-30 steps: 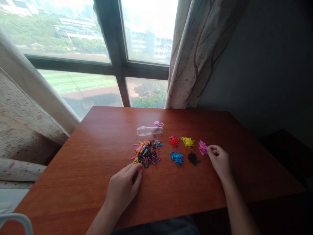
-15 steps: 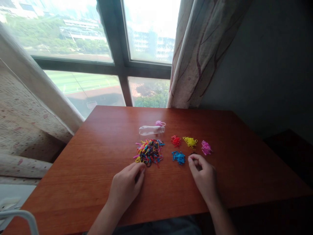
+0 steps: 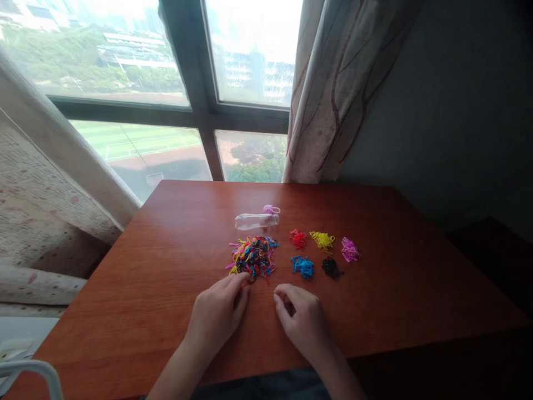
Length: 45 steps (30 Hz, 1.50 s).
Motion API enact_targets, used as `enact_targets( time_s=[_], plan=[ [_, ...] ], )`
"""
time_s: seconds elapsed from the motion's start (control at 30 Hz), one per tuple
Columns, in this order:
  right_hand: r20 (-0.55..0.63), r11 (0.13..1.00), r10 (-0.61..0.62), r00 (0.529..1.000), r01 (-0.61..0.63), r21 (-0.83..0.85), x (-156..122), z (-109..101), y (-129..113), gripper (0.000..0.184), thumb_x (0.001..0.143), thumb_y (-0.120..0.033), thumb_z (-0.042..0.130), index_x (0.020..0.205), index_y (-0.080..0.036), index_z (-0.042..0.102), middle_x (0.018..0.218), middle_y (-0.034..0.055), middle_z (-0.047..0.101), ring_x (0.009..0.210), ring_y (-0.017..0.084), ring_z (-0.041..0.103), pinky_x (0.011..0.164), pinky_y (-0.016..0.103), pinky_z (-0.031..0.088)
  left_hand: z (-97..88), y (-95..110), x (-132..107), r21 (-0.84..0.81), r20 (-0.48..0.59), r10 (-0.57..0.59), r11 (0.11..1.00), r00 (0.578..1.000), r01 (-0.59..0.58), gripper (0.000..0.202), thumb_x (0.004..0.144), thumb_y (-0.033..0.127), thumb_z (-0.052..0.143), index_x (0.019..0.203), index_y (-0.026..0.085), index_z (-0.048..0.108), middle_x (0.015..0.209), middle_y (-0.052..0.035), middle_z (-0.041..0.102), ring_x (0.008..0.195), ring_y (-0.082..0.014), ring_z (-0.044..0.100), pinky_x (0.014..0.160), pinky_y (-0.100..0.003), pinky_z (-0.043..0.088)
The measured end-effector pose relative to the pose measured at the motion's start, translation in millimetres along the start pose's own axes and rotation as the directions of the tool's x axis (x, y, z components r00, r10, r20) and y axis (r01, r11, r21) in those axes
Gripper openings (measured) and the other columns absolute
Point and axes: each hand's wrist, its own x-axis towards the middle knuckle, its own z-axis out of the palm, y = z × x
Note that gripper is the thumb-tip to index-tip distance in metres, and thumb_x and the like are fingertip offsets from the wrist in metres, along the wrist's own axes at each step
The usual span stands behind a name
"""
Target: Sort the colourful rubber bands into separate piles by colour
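A mixed pile of small plastic stitch markers (image 3: 254,255), shaped like coloured safety pins, lies mid-table. At its near edge is my left hand (image 3: 219,308), thumb and fingers pinched by a black marker loop; whether they grip it is hidden. To the right of the pile's near edge, my right hand (image 3: 302,316) hovers low with curled fingers, thumb and forefinger close together and nothing showing between them. Sorted heaps lie further right: red markers (image 3: 298,239), yellow markers (image 3: 322,240), pink markers (image 3: 350,249), blue markers (image 3: 302,267) and black markers (image 3: 331,268).
Behind the pile a clear plastic bottle (image 3: 256,222) lies on its side, with a pink cap with a loop (image 3: 271,209) behind it. The wooden table (image 3: 166,244) meets a window and curtains (image 3: 328,94). A white curved tube (image 3: 37,366) stands at the lower left.
My right hand has moved left from the black heap toward the mixed pile, uncovering the black markers. My left hand stays at the pile's edge. The view has shifted slightly.
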Motion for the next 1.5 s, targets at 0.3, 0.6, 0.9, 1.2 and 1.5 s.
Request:
enact_targets(
  time_s=[0.3,0.6,0.9,1.2,1.5],
  plan=[
    [-0.012,0.999,-0.011,1.0,0.01,-0.03,1.1,-1.0,-2.4,0.015,0.091,-0.019,0.05,0.083,-0.021,0.062,0.067,-0.0016,0.063,0.062,0.014,0.06,0.061,0.023,0.036,-2.0,1.3,-2.4,0.006,0.028,-0.01,1.0,1.0,0.009,0.021,0.094,0.028,0.044,0.095,0.023,0.065,0.095,-0.0019,0.075,0.08,-0.0179,0.071,0.068,-0.026,0.053],
    [0.015,0.999,0.002,1.0,-0.001,-0.037,2.6,-2.6,-4.2,0.015,0.091,-0.019,0.049,0.083,-0.022,0.062,0.069,-0.0006,0.063,0.064,0.015,0.059,0.062,0.023,0.036,-2.1,1.9,-1.8,0.002,0.027,-0.044,0.999,0.999,0.044,0.019,0.094,0.028,0.046,0.094,0.024,0.065,0.094,-0.0011,0.075,0.08,-0.0178,0.071,0.065,-0.025,0.051],
    [0.034,1.0,0.018,0.999,-0.018,-0.02,0.6,-1.8,-4.0,0.014,0.091,-0.018,0.05,0.084,-0.022,0.061,0.071,-0.0011,0.064,0.066,0.015,0.059,0.063,0.024,0.035,-1.3,-0.9,-0.2,-0.007,0.061,-0.066,0.998,0.996,0.066,0.018,0.094,0.03,0.046,0.092,0.024,0.063,0.092,0.0002,0.074,0.079,-0.0177,0.071,0.064,-0.025,0.05],
    [0.023,1.0,0.014,1.0,-0.013,-0.027,2.1,-1.9,-4.3,0.014,0.09,-0.018,0.05,0.083,-0.022,0.061,0.071,-0.0016,0.064,0.065,0.014,0.059,0.062,0.024,0.035,-1.3,-1.6,-1.8,-0.021,0.055,-0.037,0.999,0.998,0.038,0.016,0.094,0.029,0.047,0.09,0.024,0.062,0.091,0.0005,0.074,0.08,-0.0172,0.07,0.066,-0.025,0.051],
    [0.038,0.999,0.004,0.999,-0.002,-0.051,2.0,-2.5,-5.6,0.015,0.09,-0.017,0.048,0.082,-0.022,0.06,0.072,-0.0006,0.065,0.067,0.015,0.059,0.064,0.024,0.035,-3.2,4.0,5.8,-0.175,0.066,0.006,0.985,0.998,0.006,0.015,0.091,0.023,0.049,0.091,0.023,0.064,0.085,0.0002,0.072,0.071,-0.0139,0.067,0.064,-0.022,0.049]
  ],
)
